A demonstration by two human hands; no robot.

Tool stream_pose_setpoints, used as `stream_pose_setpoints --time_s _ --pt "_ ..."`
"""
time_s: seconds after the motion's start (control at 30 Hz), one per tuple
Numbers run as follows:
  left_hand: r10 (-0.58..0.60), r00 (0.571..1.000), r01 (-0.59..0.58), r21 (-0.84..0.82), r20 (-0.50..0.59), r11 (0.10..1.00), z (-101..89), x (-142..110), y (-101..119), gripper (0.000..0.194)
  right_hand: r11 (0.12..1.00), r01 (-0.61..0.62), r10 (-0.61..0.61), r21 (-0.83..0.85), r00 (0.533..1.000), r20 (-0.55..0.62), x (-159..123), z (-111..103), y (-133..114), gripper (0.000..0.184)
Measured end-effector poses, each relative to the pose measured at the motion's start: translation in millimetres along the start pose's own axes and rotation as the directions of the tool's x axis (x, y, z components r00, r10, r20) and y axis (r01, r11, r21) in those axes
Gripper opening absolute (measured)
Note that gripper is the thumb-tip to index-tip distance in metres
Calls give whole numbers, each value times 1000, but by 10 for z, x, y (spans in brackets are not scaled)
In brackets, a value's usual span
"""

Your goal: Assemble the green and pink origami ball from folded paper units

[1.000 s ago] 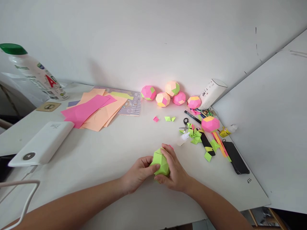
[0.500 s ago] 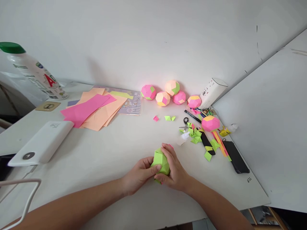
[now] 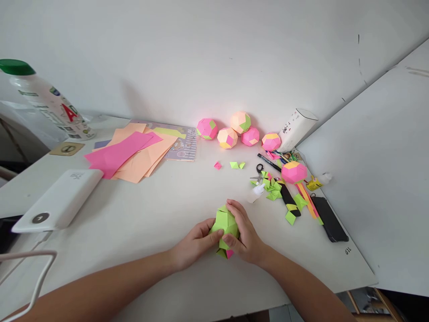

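Note:
Between my two hands is a folded paper ball (image 3: 225, 222), mostly green, with a pink patch and a loose-looking green flap at its lower end. My left hand (image 3: 196, 241) grips its left side, thumb on the near face and fingers behind. My right hand (image 3: 246, 237) wraps the right side, with its fingers over the top and its thumb on the front. The ball's far side is hidden. Beyond the hands lie a small pink paper piece (image 3: 217, 165) and two small green paper pieces (image 3: 234, 165).
Several finished paper balls (image 3: 207, 129) stand along the wall. To the right are scissors (image 3: 259, 170), green paper scraps (image 3: 274, 191), a glue bottle (image 3: 315, 183) and a black case (image 3: 330, 219). Leftward lie coloured paper sheets (image 3: 134, 156), a white power bank (image 3: 60, 201) and a bottle (image 3: 50, 103).
My right thumb has shifted up along the ball's front. More of the ball's lower end, with its green flap and pink patch, now shows. My left hand has barely moved.

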State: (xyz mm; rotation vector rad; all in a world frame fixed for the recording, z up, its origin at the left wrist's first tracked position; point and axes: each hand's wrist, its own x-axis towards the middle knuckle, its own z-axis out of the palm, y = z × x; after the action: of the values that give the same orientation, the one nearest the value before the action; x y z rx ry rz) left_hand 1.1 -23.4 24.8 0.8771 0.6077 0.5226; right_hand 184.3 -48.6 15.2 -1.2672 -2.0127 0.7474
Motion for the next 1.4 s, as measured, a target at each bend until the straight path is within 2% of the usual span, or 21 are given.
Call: stream_pose_setpoints --time_s 0.3,0.47,0.7,0.93,1.13,1.4 --pt "29 999 -30 24 31 999 9 4 16 30 999 16 -16 -39 1000 12 -13 13 7 69" --pt "5 1000 -4 -68 20 998 13 10 6 26 993 84 -82 -86 996 32 -17 24 1 74" --pt "9 997 3 -163 72 987 40 -3 29 21 982 159 -156 -100 987 30 -35 51 -33 76" --pt "1 997 16 -211 81 977 53 -11 26 20 983 150 -146 -106 988 42 -36 42 -76 77" --pt "-15 998 28 -207 65 978 37 3 -16 21 970 211 -210 -120 977 20 -25 53 -84 77" --pt "-47 998 56 -216 45 975 19 -3 15 19 922 318 -319 -221 947 30 1 79 -98 77"
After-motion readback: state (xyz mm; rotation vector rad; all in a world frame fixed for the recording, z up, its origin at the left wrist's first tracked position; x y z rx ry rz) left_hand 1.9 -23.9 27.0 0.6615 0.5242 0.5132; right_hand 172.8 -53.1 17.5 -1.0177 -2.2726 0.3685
